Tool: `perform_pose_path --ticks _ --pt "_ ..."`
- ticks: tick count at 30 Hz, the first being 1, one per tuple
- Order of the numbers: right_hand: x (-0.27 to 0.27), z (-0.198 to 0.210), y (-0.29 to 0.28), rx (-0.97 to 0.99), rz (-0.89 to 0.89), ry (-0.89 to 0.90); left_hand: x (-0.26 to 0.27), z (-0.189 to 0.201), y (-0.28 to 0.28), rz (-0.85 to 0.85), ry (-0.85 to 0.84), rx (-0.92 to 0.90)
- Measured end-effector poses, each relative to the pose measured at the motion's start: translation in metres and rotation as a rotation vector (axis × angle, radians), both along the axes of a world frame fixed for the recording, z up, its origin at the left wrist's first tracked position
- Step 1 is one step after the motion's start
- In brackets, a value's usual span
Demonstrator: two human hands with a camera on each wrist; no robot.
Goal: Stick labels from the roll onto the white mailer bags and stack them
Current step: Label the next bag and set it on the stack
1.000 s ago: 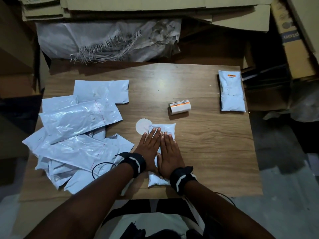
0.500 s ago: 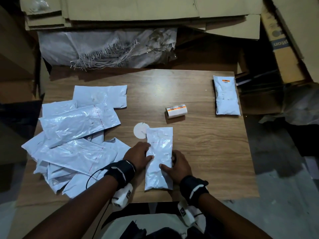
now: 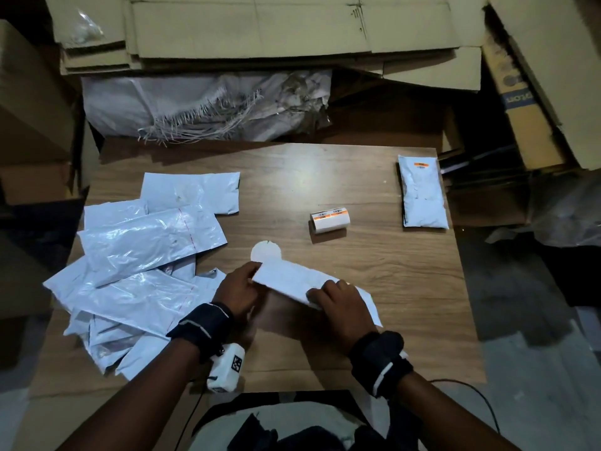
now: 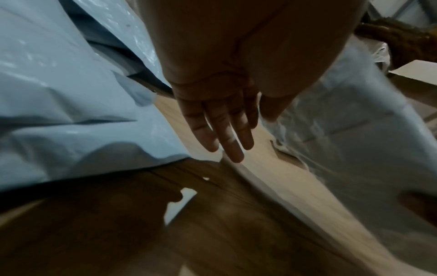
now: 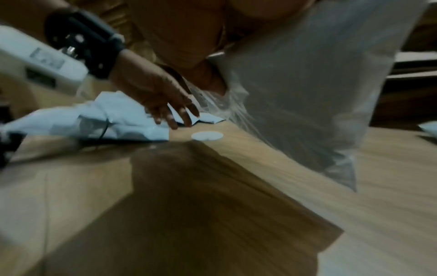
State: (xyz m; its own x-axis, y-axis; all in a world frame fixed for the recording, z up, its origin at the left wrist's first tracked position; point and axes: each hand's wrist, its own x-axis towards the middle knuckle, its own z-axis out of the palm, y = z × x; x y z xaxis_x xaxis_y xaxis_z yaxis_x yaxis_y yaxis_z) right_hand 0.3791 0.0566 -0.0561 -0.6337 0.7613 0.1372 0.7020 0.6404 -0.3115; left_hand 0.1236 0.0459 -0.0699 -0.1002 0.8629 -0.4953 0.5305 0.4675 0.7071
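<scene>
White plastic filled the near middle of the head view: a mailer bag (image 3: 292, 281) was lifted off the wooden tabletop (image 3: 390, 288), tilted, between both hands. The left hand (image 3: 235, 289) pinched its far-left end with the thumb on top, and the right hand (image 3: 341, 304) had its fingers curled over the bag's near edge. A white paper disc (image 3: 265, 252) lay flat just beyond the bag. Further back the label roll (image 3: 330, 219) lay on its side, apart from both hands. One labelled bag (image 3: 422, 195), orange tag at its far end, sat at the far-right corner. A loose pile of unlabelled bags (image 3: 136, 275) spread over the left side. Flattened cardboard (image 3: 260, 27) and a frayed woven sack (image 3: 208, 109) lay behind the tabletop.

From the left wrist, the left hand's (image 4: 217, 112) fingers (image 4: 232, 147) hung straight down toward the wood, while the thumb met the blurred held bag (image 4: 354, 130) at the right; the grip there was thumb-against-bag, the rest hidden. The pile (image 4: 71, 102) lay to the left.

From the right wrist, the bag (image 5: 295, 93) rose close to the lens, the right hand's grip clamped on it near the top of the picture. The left hand (image 5: 160, 93) reached across with fingers spread, above the disc (image 5: 207, 136).
</scene>
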Motion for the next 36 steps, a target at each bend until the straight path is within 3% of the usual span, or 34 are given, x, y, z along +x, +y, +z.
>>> perform_pose_path --ticks 5,7,9,11,14,17,22,28,32,36 --pt "0.007 -0.034 -0.022 -0.129 0.066 -0.089 0.004 -0.001 -0.014 0.061 0.234 -0.009" --pt "0.008 -0.039 -0.030 -0.206 0.050 -0.124 0.008 -0.003 -0.023 0.056 0.278 0.088" --pt "0.002 -0.038 -0.035 -0.226 -0.030 -0.075 0.016 -0.011 -0.027 -0.040 0.386 0.287" --pt "-0.009 -0.038 -0.038 -0.216 -0.137 -0.011 0.033 -0.019 -0.027 -0.268 0.470 0.403" --pt "-0.030 -0.045 -0.035 -0.271 -0.179 -0.043 0.064 -0.031 -0.028 -0.587 0.522 0.337" --pt "-0.035 -0.055 -0.030 -0.368 -0.156 -0.116 0.069 -0.045 -0.032 -0.667 0.550 0.231" --pt "-0.006 -0.065 -0.031 -0.334 -0.194 -0.114 0.063 -0.050 -0.034 -0.677 0.542 0.240" --pt "0.038 -0.070 -0.029 -0.312 -0.381 -0.142 0.067 -0.047 -0.035 -0.637 0.548 0.225" --pt "0.051 -0.076 -0.010 -0.345 -0.276 -0.176 0.073 -0.045 -0.043 -0.591 0.541 0.168" --pt "0.054 -0.064 0.025 -0.405 -0.175 -0.209 0.085 -0.025 -0.061 -0.651 0.647 0.040"
